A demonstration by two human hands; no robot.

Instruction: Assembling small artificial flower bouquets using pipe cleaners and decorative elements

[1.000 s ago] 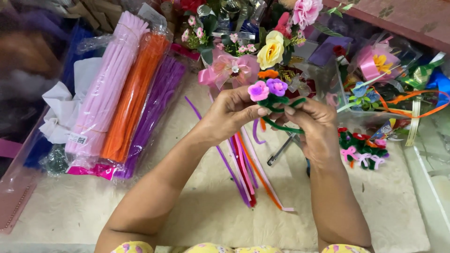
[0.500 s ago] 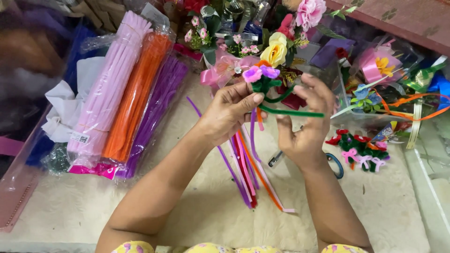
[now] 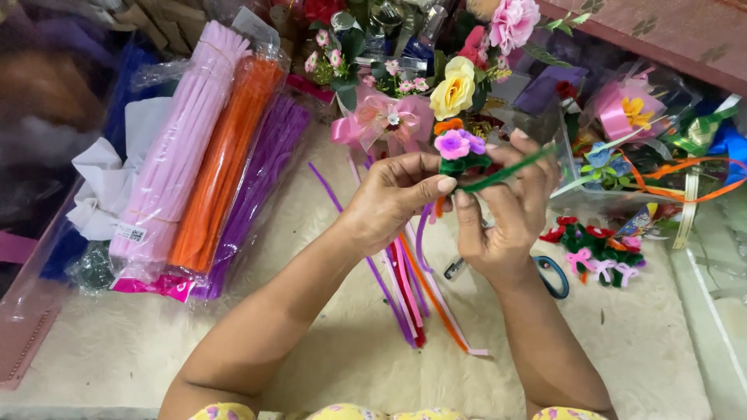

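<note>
Head view, looking down on two bare hands raised over a pale fuzzy surface (image 3: 327, 365). Left hand (image 3: 389, 198) closed in a pinch grip, thumb and fingertips (image 3: 445, 185) pressed at the base of a small pipe-cleaner flower (image 3: 459, 148) with pink and purple blooms over dark green wrapping. Right hand (image 3: 506, 218) closed too, fingers curled round a green pipe cleaner (image 3: 506, 169) running slantwise from the flower's base up toward the right. Flower held in the air between both hands, well above the surface.

Below the hands, loose pipe cleaners (image 3: 412, 288) in purple, red, orange and pink, fanned out flat. Just right of the right wrist, a blue loop (image 3: 554, 276), likely a scissors handle, mostly hidden by the hand. Near it, a little heap of finished red, green and pink flowers (image 3: 595, 253).

At left, three long clear bags of pipe cleaners side by side: pale pink (image 3: 183, 148), orange (image 3: 226, 163), purple (image 3: 261, 179). White crumpled paper or cloth (image 3: 97, 187) beside them. Far left blurred behind clear plastic, contents not readable.

Along the back, a crowd of made bouquets: a yellow rose (image 3: 455, 89), a pink bloom (image 3: 513, 22), a pink ribbon bow (image 3: 377, 120). At right, a clear plastic box (image 3: 591, 198) holding a blue flower and ribbons, with orange ribbon (image 3: 677, 190) trailing over it; its far side cut off amid wrapped gifts. Top right, a brown patterned edge (image 3: 669, 31), cropped by the frame.
</note>
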